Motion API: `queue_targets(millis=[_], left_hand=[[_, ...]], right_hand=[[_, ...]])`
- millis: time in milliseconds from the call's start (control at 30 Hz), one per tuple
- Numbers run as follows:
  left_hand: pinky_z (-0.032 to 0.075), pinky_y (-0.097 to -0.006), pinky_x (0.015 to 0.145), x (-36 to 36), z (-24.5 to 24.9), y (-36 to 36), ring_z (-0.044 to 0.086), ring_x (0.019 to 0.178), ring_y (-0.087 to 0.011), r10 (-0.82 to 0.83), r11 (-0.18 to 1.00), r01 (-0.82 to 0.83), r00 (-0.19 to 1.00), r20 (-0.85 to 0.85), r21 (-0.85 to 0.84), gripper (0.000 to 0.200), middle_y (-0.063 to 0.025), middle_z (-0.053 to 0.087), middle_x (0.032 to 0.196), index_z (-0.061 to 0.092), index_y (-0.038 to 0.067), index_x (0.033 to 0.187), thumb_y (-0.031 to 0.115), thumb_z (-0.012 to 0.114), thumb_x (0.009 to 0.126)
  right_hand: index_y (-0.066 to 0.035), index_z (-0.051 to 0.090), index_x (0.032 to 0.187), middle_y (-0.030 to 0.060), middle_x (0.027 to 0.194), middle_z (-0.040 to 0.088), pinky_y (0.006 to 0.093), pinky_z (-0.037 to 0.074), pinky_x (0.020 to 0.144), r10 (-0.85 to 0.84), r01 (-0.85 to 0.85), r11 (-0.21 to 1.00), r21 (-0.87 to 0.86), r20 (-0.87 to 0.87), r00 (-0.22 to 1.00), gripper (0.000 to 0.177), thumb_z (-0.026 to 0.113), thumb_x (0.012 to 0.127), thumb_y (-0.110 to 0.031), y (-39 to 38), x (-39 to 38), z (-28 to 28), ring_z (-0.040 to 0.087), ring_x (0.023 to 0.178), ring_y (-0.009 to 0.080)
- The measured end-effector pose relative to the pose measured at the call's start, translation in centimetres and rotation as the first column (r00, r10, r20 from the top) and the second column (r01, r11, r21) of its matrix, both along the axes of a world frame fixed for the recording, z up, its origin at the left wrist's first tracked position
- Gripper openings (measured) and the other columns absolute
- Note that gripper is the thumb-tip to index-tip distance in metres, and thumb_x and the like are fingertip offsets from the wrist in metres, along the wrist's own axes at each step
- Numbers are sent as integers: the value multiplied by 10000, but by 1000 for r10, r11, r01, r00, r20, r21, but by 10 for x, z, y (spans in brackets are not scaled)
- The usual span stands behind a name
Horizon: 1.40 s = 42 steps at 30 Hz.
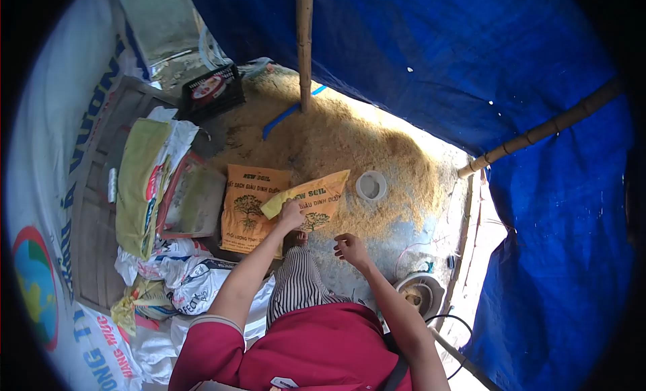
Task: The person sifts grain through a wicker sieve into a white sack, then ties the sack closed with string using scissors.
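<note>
My left hand (291, 215) is closed on the top part of an orange soil bag (321, 201) printed "NEW SOIL" with a tree; the bag is tilted and its yellowish upper edge is folded over. Partly beneath it, another orange printed soil bag (243, 213) lies flat on the ground. Just right of my foot, my right hand (351, 248) hangs in the air with loosely bent fingers apart, touching nothing. Beyond the held bag, a round whitish tub (371, 186) stands at the edge of the spread sawdust-like material (350, 139).
A bamboo pole (305, 48) rises in front, and another (538, 145) slants along the blue tarp (431, 61). To the left are a black crate (212, 92), folded yellow-green sacks (142, 189) and white sacks (202, 283). A grey bucket (433, 290) stands right.
</note>
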State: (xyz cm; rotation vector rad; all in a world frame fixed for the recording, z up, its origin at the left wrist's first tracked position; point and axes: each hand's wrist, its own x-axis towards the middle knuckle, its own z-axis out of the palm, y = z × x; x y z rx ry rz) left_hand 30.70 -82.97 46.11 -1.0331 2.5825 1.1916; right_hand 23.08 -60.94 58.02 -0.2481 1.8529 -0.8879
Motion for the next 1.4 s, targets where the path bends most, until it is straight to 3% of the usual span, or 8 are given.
queue_targets(millis=[200, 400, 533, 800, 967, 1100, 1133, 1400], left_hand=[[290, -446, 1006, -54, -31, -43, 373, 1173, -315, -102, 990, 122, 970, 222, -76, 487, -186, 439, 1201, 451, -18, 1154, 115, 615, 715], [357, -401, 959, -79, -101, -68, 434, 1113, -321, -176, 946, 265, 903, 391, -188, 472, -163, 457, 1178, 454, -1, 1150, 168, 627, 745], [355, -413, 958, -87, -123, -71, 409, 1151, -294, -228, 969, 246, 874, 429, 13, 410, -159, 425, 1238, 410, 5, 1199, 113, 527, 822], [458, -393, 769, -83, -183, -39, 566, 830, -306, 52, 980, -101, 961, 272, 171, 246, -163, 573, 880, 524, 9, 1025, 191, 497, 861], [470, -388, 648, -58, -233, -1, 589, 683, -303, 44, 990, -63, 989, 143, 128, 295, -159, 581, 692, 577, -11, 817, 283, 556, 818], [475, -382, 626, -47, -198, 13, 603, 695, -284, -89, 963, 2, 945, 315, 269, 305, -158, 602, 730, 608, 0, 773, 300, 562, 805], [480, -396, 613, -49, -179, 21, 613, 694, -282, -158, 984, 122, 938, 310, 132, 282, -167, 611, 739, 614, 0, 785, 278, 571, 796], [486, -416, 686, -26, -77, 54, 613, 800, -325, 80, 982, -109, 979, 187, 155, 272, -209, 616, 839, 620, -16, 849, 242, 553, 794]], right_hand=[[-7, 525, 1060, 114, 826, 625, 282, 510, 593, -257, 247, 963, -108, -88, 962, 236, 386, 895, -102, -28, -36, 4, 622, 687, 164], [-7, 524, 1046, 102, 811, 619, 260, 509, 574, -335, 324, 939, -118, -86, 938, 217, 381, 906, -90, -41, -55, -3, 614, 661, 151], [-15, 528, 1034, 87, 793, 617, 259, 504, 574, -351, 347, 935, -70, -64, 934, 204, 383, 917, -97, -38, -49, -26, 612, 661, 146], [-16, 541, 1023, 85, 795, 622, 250, 496, 599, -251, 254, 967, 8, -114, 961, 210, 408, 920, -140, -40, -43, -37, 610, 678, 130], [-13, 541, 1025, 89, 800, 623, 250, 493, 598, -234, 235, 972, 0, -113, 966, 218, 415, 918, -156, -26, -41, -37, 610, 677, 134], [-12, 538, 1028, 91, 806, 624, 250, 493, 599, -184, 184, 983, -4, -96, 978, 221, 422, 917, -164, -23, -42, -42, 612, 677, 142], [-12, 536, 1030, 93, 806, 625, 253, 497, 594, -162, 162, 987, -12, -99, 982, 220, 420, 917, -160, -22, -43, -43, 614, 672, 146], [-16, 537, 1041, 101, 813, 624, 268, 504, 579, 8, -9, 999, -43, -11, 1000, 217, 420, 912, -146, 7, -39, -42, 617, 664, 160]])
